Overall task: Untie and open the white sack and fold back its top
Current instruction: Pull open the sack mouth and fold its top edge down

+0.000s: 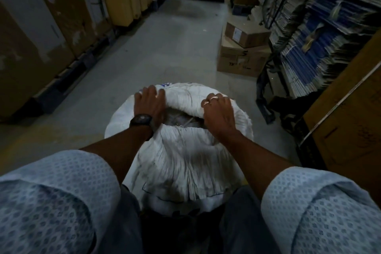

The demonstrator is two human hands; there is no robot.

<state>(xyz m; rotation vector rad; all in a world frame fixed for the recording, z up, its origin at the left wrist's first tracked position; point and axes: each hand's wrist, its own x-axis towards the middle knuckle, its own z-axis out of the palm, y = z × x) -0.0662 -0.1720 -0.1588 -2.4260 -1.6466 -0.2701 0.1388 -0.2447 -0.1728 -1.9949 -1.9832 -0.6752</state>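
Observation:
The white sack (185,163) stands upright on the floor between my legs. Its mouth is open and the top is rolled outward into a thick rim. Dark contents show in the opening between my hands. My left hand (148,103), with a dark watch on its wrist, lies on the left side of the rim with fingers curled over the fabric. My right hand (219,109), wearing rings, grips the right side of the rolled rim. No tie or string is visible.
Tall cardboard boxes (61,27) line the left of the aisle. Two stacked cartons (243,47) sit on the floor at right, beside racks of flattened blue-and-white packaging (321,43). A brown box (350,113) stands near right. Grey concrete floor (165,47) stretches ahead.

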